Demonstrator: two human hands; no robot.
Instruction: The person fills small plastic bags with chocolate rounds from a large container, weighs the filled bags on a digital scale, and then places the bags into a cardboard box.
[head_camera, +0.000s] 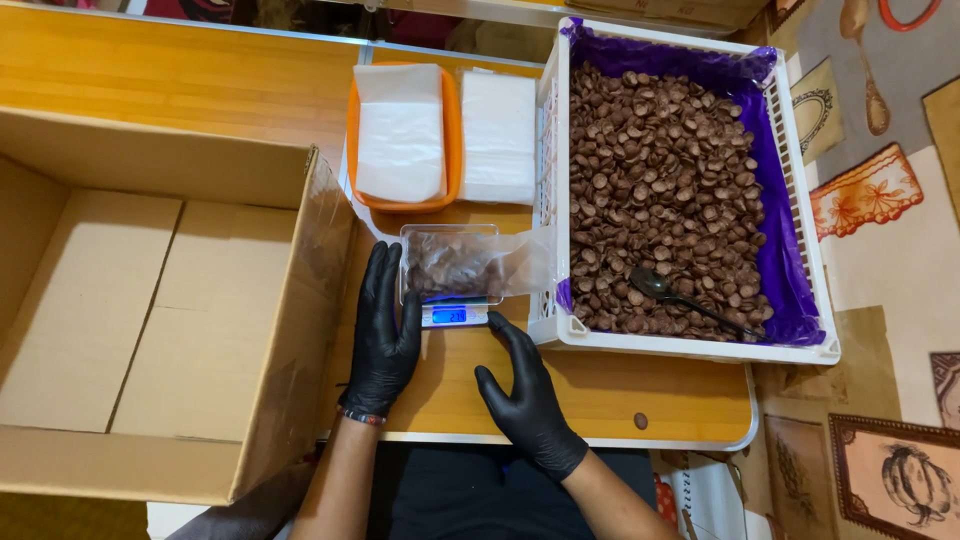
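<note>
A clear plastic bag (470, 262) partly filled with brown round cereal pieces lies on a small digital scale (455, 314) with a lit blue display. My left hand (383, 333), in a black glove, rests flat on the table with its fingertips touching the scale's left side. Just below and right of the scale, my right hand (527, 394), also gloved in black, lies on the table with fingers apart. Neither hand holds anything.
A white crate (690, 347) lined with purple plastic holds many brown cereal pieces and a dark spoon (660, 288). An orange tray (452, 130) with white bags and a second white stack (497, 135) sit behind the scale. A big open cardboard box (150, 310) stands at left. One loose piece (640, 421) lies on the table.
</note>
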